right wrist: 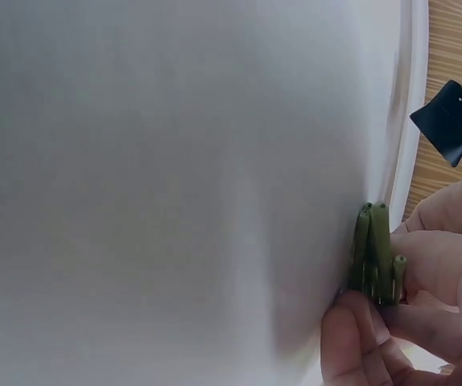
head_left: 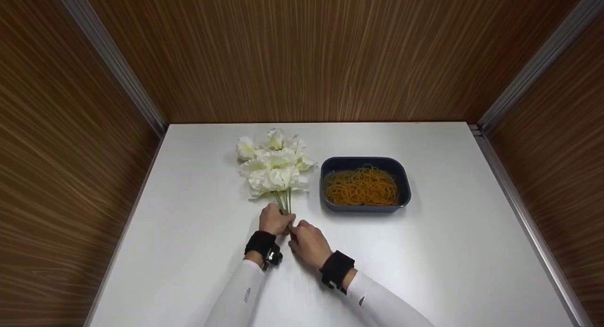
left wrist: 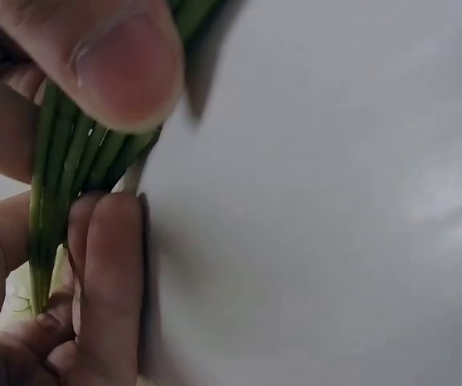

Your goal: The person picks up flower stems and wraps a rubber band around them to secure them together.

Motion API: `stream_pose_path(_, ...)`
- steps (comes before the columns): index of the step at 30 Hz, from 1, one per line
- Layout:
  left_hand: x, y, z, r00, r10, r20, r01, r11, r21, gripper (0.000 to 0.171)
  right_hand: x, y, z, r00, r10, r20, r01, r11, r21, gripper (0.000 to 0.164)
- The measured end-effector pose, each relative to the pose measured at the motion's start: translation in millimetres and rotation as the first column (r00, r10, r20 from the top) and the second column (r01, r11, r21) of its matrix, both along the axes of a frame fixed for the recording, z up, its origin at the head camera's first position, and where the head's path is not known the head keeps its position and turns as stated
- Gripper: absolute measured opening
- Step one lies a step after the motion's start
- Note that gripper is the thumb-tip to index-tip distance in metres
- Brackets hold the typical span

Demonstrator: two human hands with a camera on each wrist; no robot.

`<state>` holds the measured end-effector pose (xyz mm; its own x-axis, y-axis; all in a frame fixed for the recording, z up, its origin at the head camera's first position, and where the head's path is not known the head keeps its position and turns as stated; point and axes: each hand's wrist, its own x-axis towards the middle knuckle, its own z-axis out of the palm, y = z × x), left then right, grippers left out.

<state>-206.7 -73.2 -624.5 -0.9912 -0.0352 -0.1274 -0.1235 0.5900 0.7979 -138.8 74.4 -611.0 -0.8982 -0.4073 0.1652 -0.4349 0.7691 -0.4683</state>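
A bunch of white artificial flowers [head_left: 278,169] lies on the white table, blossoms toward the back and stems toward the person. My left hand [head_left: 273,219] grips the green stems just below the blossoms. Close beside it, my right hand [head_left: 311,244] holds the lower part of the same bundle. In the left wrist view the stems [left wrist: 74,153] run side by side between fingers and a thumb. The cut stem ends [right wrist: 380,249] poke out past the fingers in the right wrist view, near the tabletop.
To the right of the flowers stands a dark blue rectangular container [head_left: 365,208] with a heap of orange-yellow rubber bands [head_left: 363,188] inside. Wood-grain panels [head_left: 311,58] enclose the white table [head_left: 453,251] at the back and on both sides.
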Motion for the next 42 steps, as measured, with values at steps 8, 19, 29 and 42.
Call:
stream_pose_path(8,5.9,-5.4,2.2,0.996,0.015,0.085,-0.03,0.984,0.174,0.026,-0.4,6.9,2.3,0.998,-0.037,0.049,0.04,0.996,-0.074,0.008)
stream_pose_path(19,21.2,2.9,20.8,0.991,0.122,-0.058,-0.09,0.918,0.387,0.026,-3.5,23.4,3.5,0.959,-0.017,0.283,0.117,0.934,-0.339,0.021)
stream_pose_path(29,34.2,16.3,44.9,0.983,0.15,-0.108,-0.067,0.833,0.55,0.024,3.8,27.3,12.6,0.958,0.05,0.281,0.065,0.92,-0.385,0.029)
stream_pose_path(42,47.9,28.9,74.2,0.971,0.198,-0.132,-0.084,0.803,0.59,0.022,14.1,31.6,20.7,0.998,0.002,0.069,0.013,0.977,-0.215,0.023)
